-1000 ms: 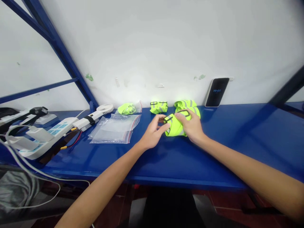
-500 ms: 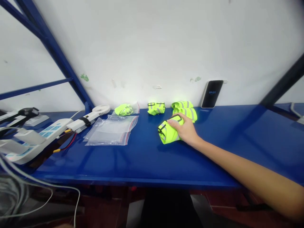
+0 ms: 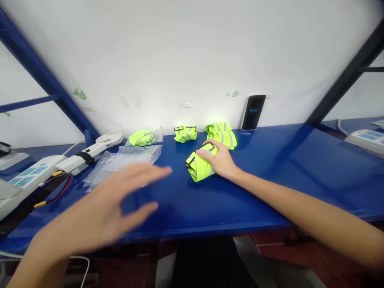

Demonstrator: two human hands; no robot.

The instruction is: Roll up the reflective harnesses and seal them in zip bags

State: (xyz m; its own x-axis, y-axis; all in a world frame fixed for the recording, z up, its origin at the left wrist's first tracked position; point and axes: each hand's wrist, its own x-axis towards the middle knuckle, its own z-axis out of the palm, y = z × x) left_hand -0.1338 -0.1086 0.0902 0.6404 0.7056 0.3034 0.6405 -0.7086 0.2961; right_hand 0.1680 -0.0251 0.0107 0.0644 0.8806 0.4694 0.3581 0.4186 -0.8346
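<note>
From where I stand, the person's right hand [image 3: 220, 160] is curled round the far right end of a neon-yellow roll [image 3: 199, 170], thumb over the top and fingers behind. I take that grip to be what stops the fabric from springing loose, and a dark strap at the near end seems to help. The roll is low over the worktop [image 3: 264, 160], apparently resting on it, between the two hands but well closer to the right. The left hand [image 3: 90, 212] is a blur, thumb and fingers spread, with nothing that I can see between them.

Just beyond the left hand, clear zip bags [image 3: 129, 153] lie flat and overlapping, perhaps so one lifts off easily. Behind them sits a bagged yellow bundle [image 3: 142, 138]. Beyond the roll stands a strapped bundle [image 3: 186, 134], and just past the right hand are striped yellow rolls [image 3: 222, 138], probably kept by the wall [image 3: 180, 52] to leave elbow room. A phone [image 3: 254, 114] leans there, farther right, its lit clock facing the person.

The worktop is glossy blue. To the left of the left hand lie a white fan [image 3: 109, 139] and a power strip [image 3: 33, 176]. Blue framing [image 3: 42, 68] rises behind, and reddish floor [image 3: 267, 252] shows below.
</note>
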